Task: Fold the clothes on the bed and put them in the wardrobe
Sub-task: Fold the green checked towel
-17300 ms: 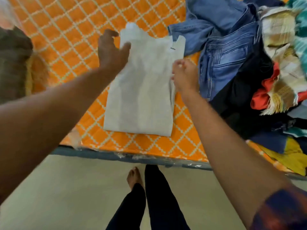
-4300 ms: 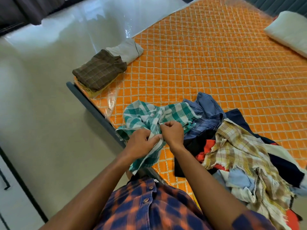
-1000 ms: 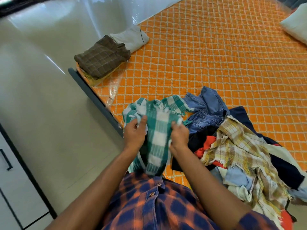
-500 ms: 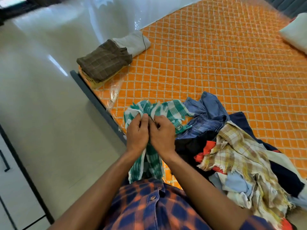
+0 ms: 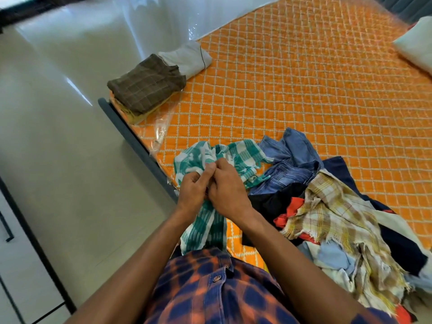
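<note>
A green-and-white checked cloth (image 5: 243, 157) lies bunched at the near edge of the orange quilted bed (image 5: 304, 90), one end hanging down toward my shirt. My left hand (image 5: 192, 191) and my right hand (image 5: 228, 190) touch each other and both pinch the cloth's edge with curled fingers. Blue jeans (image 5: 287, 164) lie just right of the cloth. Further right sits a heap of unfolded clothes topped by a yellow checked cloth (image 5: 336, 211).
At the bed's left corner sits a folded stack with a brown checked garment (image 5: 145, 84) on top and a folded white one (image 5: 187, 57) behind it. A white pillow (image 5: 416, 43) lies far right. A white wardrobe door (image 5: 14, 265) stands at lower left across the pale floor (image 5: 70, 160).
Since a second ago my hands came together on the green checked cloth, which was spread between them, and now bunch its edge. The view shifted slightly.
</note>
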